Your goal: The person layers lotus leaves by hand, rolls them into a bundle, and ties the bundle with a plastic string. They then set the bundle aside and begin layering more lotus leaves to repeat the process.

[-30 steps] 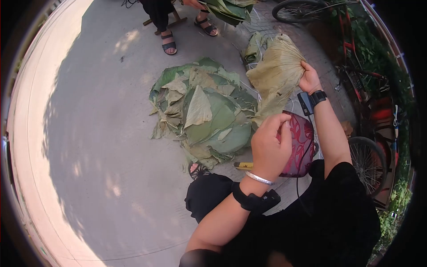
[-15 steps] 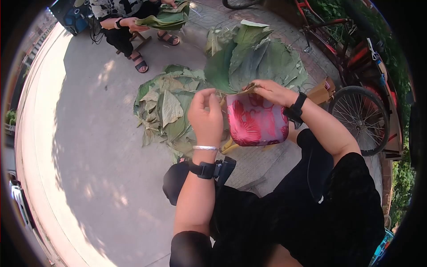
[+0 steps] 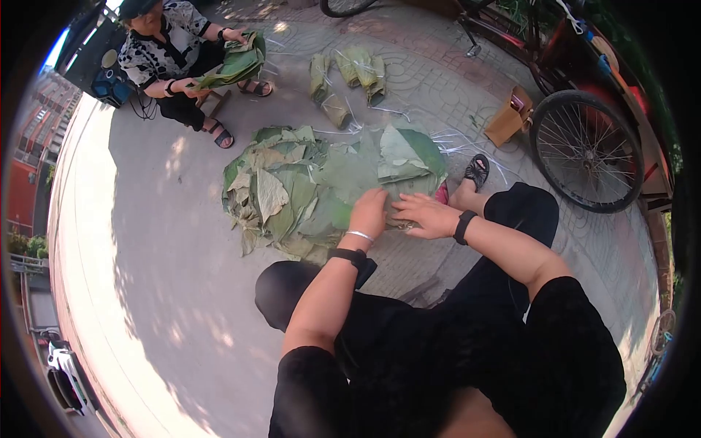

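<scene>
Large dried green leaves [image 3: 409, 157] lie spread in front of me, over a seat of which only a bit of pink shows. My right hand [image 3: 426, 215] rests on their near edge with its fingers spread. Beside it on the left, my left hand [image 3: 369, 213] touches the leaves, its fingers bent and partly hidden, so its grip cannot be made out. A heap of crumpled leaves [image 3: 272, 194] spreads over the ground at the left.
Across from me a seated person [image 3: 171, 51] holds a stack of leaves [image 3: 244, 61]. Tied leaf bundles [image 3: 358, 69] lie on the paving. A cardboard box [image 3: 507, 120] and a cycle wheel [image 3: 586, 151] stand at the right, near white strings [image 3: 467, 142].
The raised leaves have come down flat and cover the pink seat. Both hands have moved down onto them, and my right hand has let go of the edge. The view has shifted, showing the bundles.
</scene>
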`<state>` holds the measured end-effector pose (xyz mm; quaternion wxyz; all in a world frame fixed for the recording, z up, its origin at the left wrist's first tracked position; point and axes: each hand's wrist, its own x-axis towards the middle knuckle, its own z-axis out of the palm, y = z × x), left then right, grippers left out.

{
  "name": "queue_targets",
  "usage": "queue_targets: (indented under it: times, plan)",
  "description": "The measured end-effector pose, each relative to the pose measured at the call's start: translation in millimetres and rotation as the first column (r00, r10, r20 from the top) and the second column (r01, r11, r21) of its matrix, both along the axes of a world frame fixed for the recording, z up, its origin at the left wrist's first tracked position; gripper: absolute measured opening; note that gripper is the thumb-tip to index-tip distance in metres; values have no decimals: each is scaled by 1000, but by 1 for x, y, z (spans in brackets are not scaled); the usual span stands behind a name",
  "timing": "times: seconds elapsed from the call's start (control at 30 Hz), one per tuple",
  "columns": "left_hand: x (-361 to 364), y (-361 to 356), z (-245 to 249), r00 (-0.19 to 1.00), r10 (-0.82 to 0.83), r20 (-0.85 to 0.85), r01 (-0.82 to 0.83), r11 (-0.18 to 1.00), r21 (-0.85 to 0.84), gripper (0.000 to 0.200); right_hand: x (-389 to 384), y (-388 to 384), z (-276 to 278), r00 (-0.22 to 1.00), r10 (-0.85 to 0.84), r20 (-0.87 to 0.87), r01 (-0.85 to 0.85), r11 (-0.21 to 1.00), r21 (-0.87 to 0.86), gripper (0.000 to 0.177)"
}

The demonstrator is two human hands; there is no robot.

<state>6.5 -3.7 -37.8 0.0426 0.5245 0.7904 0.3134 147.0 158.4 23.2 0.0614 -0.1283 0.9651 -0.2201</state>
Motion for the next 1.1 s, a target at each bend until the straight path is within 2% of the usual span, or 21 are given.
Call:
queue_targets:
  times: [0.07, 0.17, 0.2, 0.23, 0.3, 0.4, 0.5, 0.57, 0.63, 0.67, 0.73, 0.83, 0.93, 1.03, 1.1]
  plan:
    - [1, -2, 1, 1000, 0, -30, -3, 996, -91, 48, 5, 4, 0, 1000, -11, -10, 10, 997, -80, 42]
    - [2, -1, 5, 999, 7, -38, -10, 998, -58, 48, -14, 22, -21, 955, -233, 184, 267, 946, -185, 48]
    - [1, 0, 5, 999, 7, -42, -10, 998, -58, 48, -20, 27, -12, 926, -371, 70, 377, 918, -127, 49]
    - [0, -1, 4, 999, 4, -45, -7, 998, -59, 48, -25, 33, -3, 868, -494, -51, 489, 868, -83, 50]
    - [0, 0, 5, 999, -2, -46, 0, 998, -62, 48, -34, 65, -29, 604, -770, -207, 726, 638, -258, 53]
    - [2, 0, 9, 999, -3, -43, 0, 998, -61, 48, -20, 101, -37, 377, -908, -181, 826, 418, -378, 62]
    - [3, 2, 10, 997, 2, -78, -8, 998, -68, 48, -4, 110, -54, 148, -974, 172, 947, 89, -308, 73]
    - [3, 3, 6, 993, 7, -117, -17, 996, -86, 46, -11, 104, -82, -46, -868, 495, 846, -298, -442, 75]
    - [1, 5, -2, 989, 7, -151, -20, 996, -83, 41, -9, 101, -78, 7, -648, 762, 731, -516, -446, 68]
    - [1, 4, -5, 986, 10, -169, -25, 996, -87, 39, -11, 90, -56, 27, -512, 859, 677, -623, -393, 65]
    - [3, 4, -1, 986, 11, -165, -23, 997, -74, 36, -18, 81, -37, 378, -257, 889, 627, -636, -450, 58]
    - [5, 4, 5, 989, 23, -147, -35, 996, -78, 32, -36, 114, -105, 306, -515, 800, 566, -578, -589, 48]
    - [7, 4, 5, 991, 20, -132, -32, 996, -82, 31, -40, 133, -126, 148, -694, 705, 479, -573, -665, 37]
    - [9, 6, 0, 993, -13, -118, 4, 997, -78, 33, -39, 108, -84, 73, -897, 436, 546, -330, -770, 31]
    - [13, 7, -2, 993, -31, -118, 23, 997, -73, 33, -42, 96, -63, 190, -976, 105, 747, 74, -661, 36]
